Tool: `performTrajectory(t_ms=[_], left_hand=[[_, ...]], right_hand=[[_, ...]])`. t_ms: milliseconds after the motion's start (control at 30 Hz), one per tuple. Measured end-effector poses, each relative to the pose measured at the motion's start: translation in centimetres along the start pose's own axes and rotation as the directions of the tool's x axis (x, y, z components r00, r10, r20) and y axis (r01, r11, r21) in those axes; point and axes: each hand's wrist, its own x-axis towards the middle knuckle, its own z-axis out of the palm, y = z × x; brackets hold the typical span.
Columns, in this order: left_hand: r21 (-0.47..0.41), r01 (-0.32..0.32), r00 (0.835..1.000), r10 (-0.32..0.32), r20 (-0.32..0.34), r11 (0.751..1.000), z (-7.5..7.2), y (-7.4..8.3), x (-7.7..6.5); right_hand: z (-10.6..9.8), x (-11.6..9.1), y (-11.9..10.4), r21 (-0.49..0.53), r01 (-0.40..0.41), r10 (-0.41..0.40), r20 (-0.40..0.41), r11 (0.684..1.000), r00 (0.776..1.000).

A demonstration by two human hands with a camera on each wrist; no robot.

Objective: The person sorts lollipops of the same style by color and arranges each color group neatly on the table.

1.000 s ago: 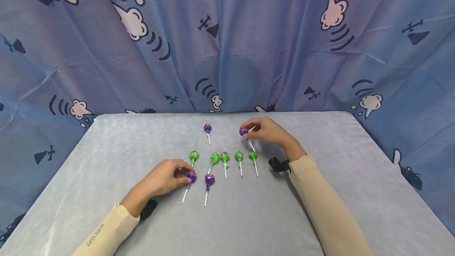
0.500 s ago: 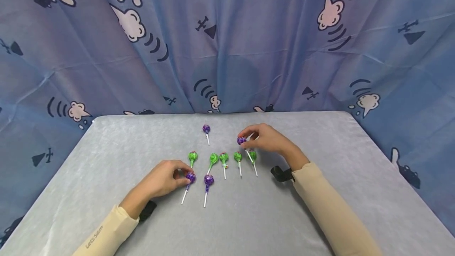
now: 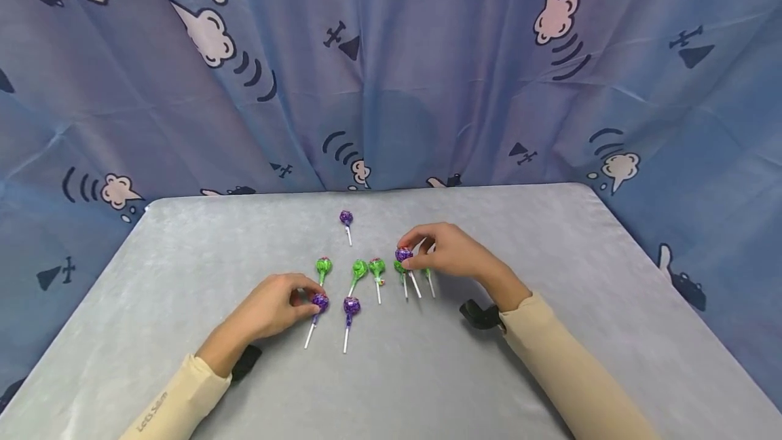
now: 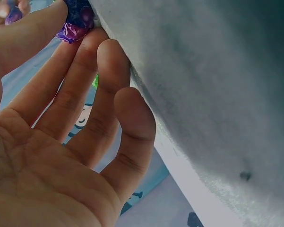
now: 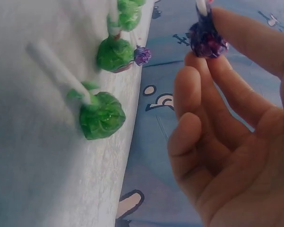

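My left hand (image 3: 273, 307) pinches the wrapped head of a purple lollipop (image 3: 320, 301), whose white stick slants toward me; this purple head also shows in the left wrist view. Beside it on the table lies a second purple lollipop (image 3: 351, 305). With thumb and fingertips, my right hand (image 3: 451, 250) holds another purple lollipop (image 5: 208, 40) by its head, over the right end of a row of green lollipops. In the right wrist view it is raised off the table, apart from a green lollipop (image 5: 103, 116). The right hand partly covers the rightmost green lollipop (image 3: 428, 277).
More green lollipops, among them a middle one (image 3: 377, 267) and a left one (image 3: 324, 265), lie across the table (image 3: 244, 236). Farther back is one purple lollipop (image 3: 346, 217). A blue patterned curtain (image 3: 397, 87) hangs behind the table's far edge.
My right hand has carried its purple lollipop nearer to me, from behind the green row to above it. The left hand keeps its grip in place. The head view has shifted slightly.
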Motion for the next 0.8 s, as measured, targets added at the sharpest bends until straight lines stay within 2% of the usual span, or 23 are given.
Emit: performTrajectory(t_ms=[167,433,800], left_hand=[[0.003,-0.015,1.000,0.015,-0.010,1.000,-0.2,0.0,-0.1],[-0.003,0.001,1.000,-0.001,-0.003,1.000,-0.1,-0.1,-0.2],[-0.001,0.000,1.000,0.000,-0.009,1.000,-0.2,-0.2,0.0]], right_hand=[[0.3,-0.1,-0.4,-0.026,0.003,-0.003,-0.015,1.000,1.000],[1.4,-0.1,-0.7,-0.003,0.036,-0.036,0.033,0.999,0.999],[2.5,-0.1,-1.2,-0.036,0.053,-0.052,0.033,0.998,0.998]])
